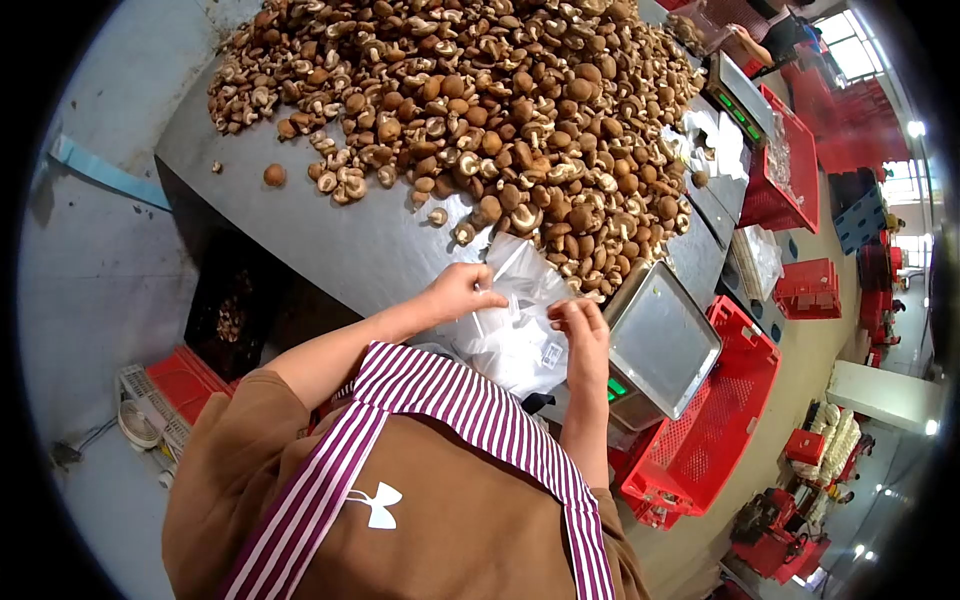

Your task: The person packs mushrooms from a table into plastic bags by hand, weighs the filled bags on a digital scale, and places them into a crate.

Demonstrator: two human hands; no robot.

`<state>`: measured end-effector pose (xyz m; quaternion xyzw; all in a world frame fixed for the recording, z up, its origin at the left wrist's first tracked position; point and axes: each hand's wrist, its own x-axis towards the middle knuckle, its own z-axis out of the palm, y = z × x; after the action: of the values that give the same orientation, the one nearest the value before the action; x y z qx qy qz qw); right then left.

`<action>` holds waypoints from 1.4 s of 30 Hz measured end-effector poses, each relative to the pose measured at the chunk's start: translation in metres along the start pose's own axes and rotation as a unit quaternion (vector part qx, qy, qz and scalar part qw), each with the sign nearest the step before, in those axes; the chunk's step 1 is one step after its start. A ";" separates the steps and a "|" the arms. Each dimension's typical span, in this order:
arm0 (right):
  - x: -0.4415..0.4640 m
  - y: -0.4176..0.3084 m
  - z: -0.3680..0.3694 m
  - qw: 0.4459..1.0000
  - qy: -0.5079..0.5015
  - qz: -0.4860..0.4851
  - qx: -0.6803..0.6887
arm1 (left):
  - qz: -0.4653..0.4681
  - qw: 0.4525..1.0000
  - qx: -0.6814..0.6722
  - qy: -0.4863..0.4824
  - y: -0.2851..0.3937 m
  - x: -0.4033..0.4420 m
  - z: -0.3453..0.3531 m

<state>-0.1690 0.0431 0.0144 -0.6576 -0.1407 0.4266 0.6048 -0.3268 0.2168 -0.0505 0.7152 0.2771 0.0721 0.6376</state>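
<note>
A clear plastic bag (515,345) with a small printed mark is spread between my two hands at the table's near edge. My left hand (466,291) pinches the bag's left side, thumb and fingers pressed together. On the bag's right side, my right hand (580,322) has its fingertips closed on the plastic. Just beyond the bag lies a large heap of brown mushrooms (500,110) on the metal table (310,225). To the right of my right hand is a scale (660,340) with a bare metal pan and green digits.
Red crates (725,420) stand right of the scale, and another red crate (797,170) sits farther back beside a second scale (738,105). A person's arm (752,46) shows at the upper right. A red box (185,385) is at the lower left.
</note>
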 end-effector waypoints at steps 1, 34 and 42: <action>0.000 0.000 0.006 0.997 -0.018 -0.001 -0.079 | 0.042 0.998 0.052 0.002 0.005 -0.003 0.000; 0.024 0.001 0.011 0.854 0.085 -0.208 -0.470 | 0.137 0.964 0.172 0.149 0.026 -0.045 -0.049; 0.014 0.010 0.017 0.987 -0.123 0.069 0.080 | -0.080 0.954 0.132 0.258 -0.111 -0.060 -0.061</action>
<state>-0.1762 0.0619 0.0009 -0.5577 -0.1342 0.5550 0.6024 -0.4387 0.2448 -0.1304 0.7254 0.4955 0.1661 0.4480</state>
